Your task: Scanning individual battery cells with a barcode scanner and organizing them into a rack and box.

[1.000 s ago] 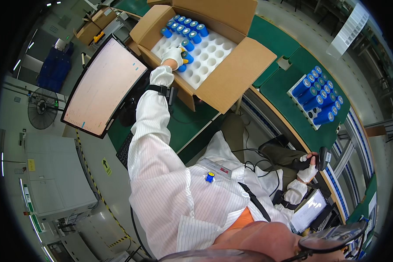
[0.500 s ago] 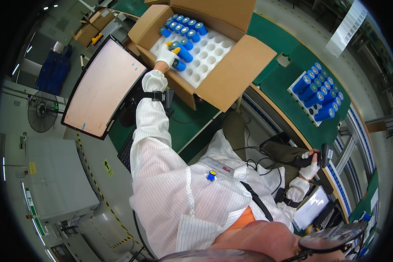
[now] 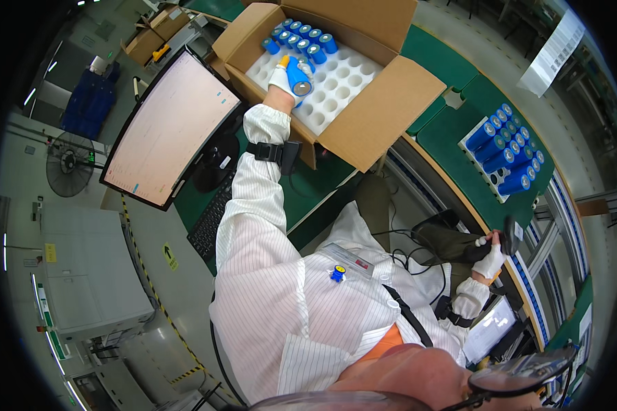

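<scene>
My left hand [image 3: 281, 83], in a white glove with yellow fingertips, is closed around a blue cylindrical battery cell [image 3: 299, 77]. It holds the cell tilted above the white foam tray [image 3: 320, 118] inside an open cardboard box [image 3: 373, 133]. Several more blue cells [image 3: 301, 40] stand in the tray's far part; other round holes are bare. On the right, my gloved right hand [image 3: 489, 264] grips a black handheld scanner [image 3: 511, 236] beside the bench edge.
A white holder with several blue cells [image 3: 504, 151] rests on the green bench [image 3: 435, 133] at the right. Left of the box stand a monitor [image 3: 175, 130] and a keyboard [image 3: 209, 222]. Black cables [image 3: 408, 257] hang near my legs. A paper sheet [image 3: 552, 55] hangs at upper right.
My left hand has lifted the battery cell and turned it so that its end faces me. The right hand still holds the scanner, its head slightly shifted.
</scene>
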The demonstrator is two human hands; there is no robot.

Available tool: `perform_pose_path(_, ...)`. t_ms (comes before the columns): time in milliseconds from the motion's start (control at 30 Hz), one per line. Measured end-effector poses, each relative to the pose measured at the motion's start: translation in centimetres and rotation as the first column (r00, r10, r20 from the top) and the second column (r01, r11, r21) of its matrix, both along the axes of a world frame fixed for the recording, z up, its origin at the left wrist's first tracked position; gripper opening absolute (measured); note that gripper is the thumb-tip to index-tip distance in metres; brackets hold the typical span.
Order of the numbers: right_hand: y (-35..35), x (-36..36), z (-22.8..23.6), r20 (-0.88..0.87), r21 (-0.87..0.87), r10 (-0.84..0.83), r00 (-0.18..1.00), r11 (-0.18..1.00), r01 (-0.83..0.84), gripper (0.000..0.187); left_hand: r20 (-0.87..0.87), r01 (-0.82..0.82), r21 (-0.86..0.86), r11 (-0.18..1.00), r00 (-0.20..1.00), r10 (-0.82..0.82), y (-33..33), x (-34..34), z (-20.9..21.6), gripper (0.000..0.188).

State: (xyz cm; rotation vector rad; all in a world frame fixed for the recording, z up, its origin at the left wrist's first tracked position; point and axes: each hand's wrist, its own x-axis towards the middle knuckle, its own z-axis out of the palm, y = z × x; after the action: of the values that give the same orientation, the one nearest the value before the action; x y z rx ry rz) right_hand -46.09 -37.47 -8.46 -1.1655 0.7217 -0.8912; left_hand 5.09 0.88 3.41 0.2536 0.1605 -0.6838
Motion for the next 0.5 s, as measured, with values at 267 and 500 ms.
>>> perform_pose_path(267, 9.2, 5.9, 10.1, -0.306, -0.461, 0.328, 0.894, 0.771, -0.440, 0.028, 0.082, 0.252, 0.081, 0.964, 0.963, -0.258, -6.1, -9.2, 6.8, 0.038)
perform_pose_path(500, 11.9, 7.9, 16.1, -0.396, -0.765, 0.432, 0.810, 0.332, -0.552, 0.029, 0.250, 0.266, 0.479, 0.836, 0.872, -0.421, -14.7, -19.1, 9.1, 0.039)
